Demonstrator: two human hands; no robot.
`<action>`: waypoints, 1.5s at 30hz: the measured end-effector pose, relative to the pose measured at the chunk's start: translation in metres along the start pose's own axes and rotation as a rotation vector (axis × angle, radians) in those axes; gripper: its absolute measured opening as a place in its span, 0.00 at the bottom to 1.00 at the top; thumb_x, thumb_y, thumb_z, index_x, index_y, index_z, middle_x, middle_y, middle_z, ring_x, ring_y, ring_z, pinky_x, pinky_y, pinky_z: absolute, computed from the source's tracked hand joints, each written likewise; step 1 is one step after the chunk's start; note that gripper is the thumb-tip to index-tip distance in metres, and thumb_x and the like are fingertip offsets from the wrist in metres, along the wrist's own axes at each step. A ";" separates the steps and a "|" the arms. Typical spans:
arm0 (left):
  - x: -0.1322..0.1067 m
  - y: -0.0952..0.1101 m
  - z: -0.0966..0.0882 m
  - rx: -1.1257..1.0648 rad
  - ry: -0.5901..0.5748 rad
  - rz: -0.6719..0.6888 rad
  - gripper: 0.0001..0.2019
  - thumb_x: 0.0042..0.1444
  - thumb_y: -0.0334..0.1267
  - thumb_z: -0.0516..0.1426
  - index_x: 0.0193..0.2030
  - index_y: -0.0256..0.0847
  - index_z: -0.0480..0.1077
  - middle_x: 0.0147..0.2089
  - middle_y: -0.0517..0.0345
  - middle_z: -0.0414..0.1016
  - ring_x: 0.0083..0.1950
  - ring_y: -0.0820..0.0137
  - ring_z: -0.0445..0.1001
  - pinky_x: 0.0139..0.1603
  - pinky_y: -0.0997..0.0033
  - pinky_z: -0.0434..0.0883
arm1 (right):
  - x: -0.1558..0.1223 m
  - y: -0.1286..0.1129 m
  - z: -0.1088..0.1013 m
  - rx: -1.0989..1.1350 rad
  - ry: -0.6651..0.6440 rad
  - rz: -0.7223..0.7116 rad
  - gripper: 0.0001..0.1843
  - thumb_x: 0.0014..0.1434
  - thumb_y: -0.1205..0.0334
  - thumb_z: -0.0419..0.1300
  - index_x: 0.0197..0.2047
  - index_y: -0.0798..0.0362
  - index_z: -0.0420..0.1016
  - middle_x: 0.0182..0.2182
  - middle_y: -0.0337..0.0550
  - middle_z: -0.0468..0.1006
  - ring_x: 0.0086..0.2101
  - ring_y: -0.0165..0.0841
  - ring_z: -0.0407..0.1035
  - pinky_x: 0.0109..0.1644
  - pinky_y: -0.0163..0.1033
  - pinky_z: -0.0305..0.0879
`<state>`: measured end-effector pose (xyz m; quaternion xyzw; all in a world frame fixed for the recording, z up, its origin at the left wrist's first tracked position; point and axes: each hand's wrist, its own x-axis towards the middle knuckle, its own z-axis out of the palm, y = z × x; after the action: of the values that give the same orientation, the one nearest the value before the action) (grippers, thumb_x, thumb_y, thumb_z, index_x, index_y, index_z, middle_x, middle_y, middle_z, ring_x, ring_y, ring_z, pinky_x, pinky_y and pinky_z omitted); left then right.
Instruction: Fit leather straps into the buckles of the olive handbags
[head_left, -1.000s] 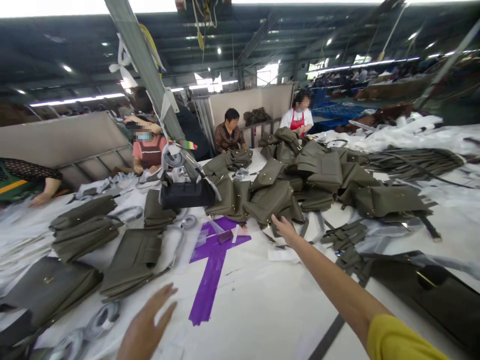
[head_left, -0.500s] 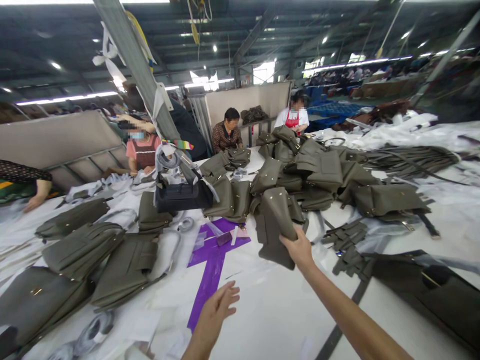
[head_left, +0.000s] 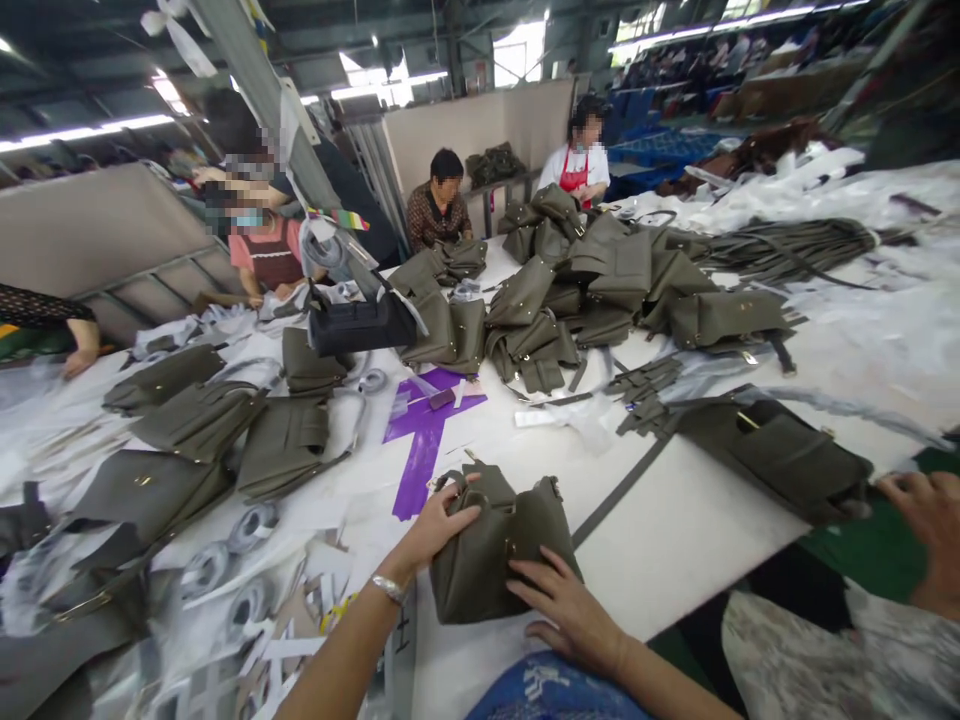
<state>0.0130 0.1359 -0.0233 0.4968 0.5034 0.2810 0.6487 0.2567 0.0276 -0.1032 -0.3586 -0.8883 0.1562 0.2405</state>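
An olive-green leather bag (head_left: 480, 565) with small gold metal fittings rests on the white table near its front edge, close to my body. My left hand (head_left: 442, 520) grips the bag's upper left edge, thumb on the front panel and fingers curled over the top. My right hand (head_left: 562, 600) lies against the lower right of the front panel, its fingers spread and nothing grasped. Beyond my left hand, purple tape (head_left: 420, 450) is stuck to the table in a T shape, with a small dark block (head_left: 442, 399) on it.
Olive bags are heaped at the back (head_left: 607, 260), and several more lie at left (head_left: 285, 450). Another bag (head_left: 772, 450) is at right, beside a co-worker's hand (head_left: 926, 520). A slanted post (head_left: 259, 90) rises near a black bag (head_left: 360, 320). Several people sit across the table.
My right hand has brought the olive bag from near the heap to the table's front edge. My left hand, free before, now holds its upper edge; my right fingers have spread.
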 end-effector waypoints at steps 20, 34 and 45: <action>-0.118 -0.013 0.038 0.829 0.523 0.328 0.21 0.56 0.46 0.57 0.55 0.42 0.66 0.54 0.48 0.71 0.56 0.58 0.70 0.58 0.55 0.65 | 0.004 -0.010 -0.038 -0.135 -0.107 0.312 0.11 0.56 0.58 0.64 0.42 0.50 0.78 0.44 0.48 0.78 0.51 0.43 0.66 0.65 0.55 0.43; -0.108 0.023 0.082 0.907 -0.596 0.153 0.15 0.62 0.41 0.50 0.51 0.48 0.73 0.57 0.56 0.73 0.55 0.62 0.73 0.56 0.64 0.68 | 0.008 0.002 -0.034 -0.087 -0.052 0.143 0.07 0.57 0.66 0.59 0.36 0.52 0.78 0.42 0.48 0.79 0.55 0.42 0.64 0.68 0.56 0.38; -0.030 -0.029 0.080 0.838 0.038 0.267 0.15 0.62 0.38 0.50 0.53 0.44 0.70 0.55 0.52 0.73 0.57 0.63 0.71 0.60 0.58 0.68 | -0.054 0.013 -0.046 0.109 0.063 0.016 0.08 0.64 0.65 0.55 0.42 0.49 0.76 0.39 0.39 0.81 0.53 0.35 0.68 0.68 0.59 0.41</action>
<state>0.0738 0.0713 -0.0388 0.7724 0.5172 0.1430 0.3397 0.3222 0.0032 -0.0874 -0.3569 -0.8676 0.1948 0.2863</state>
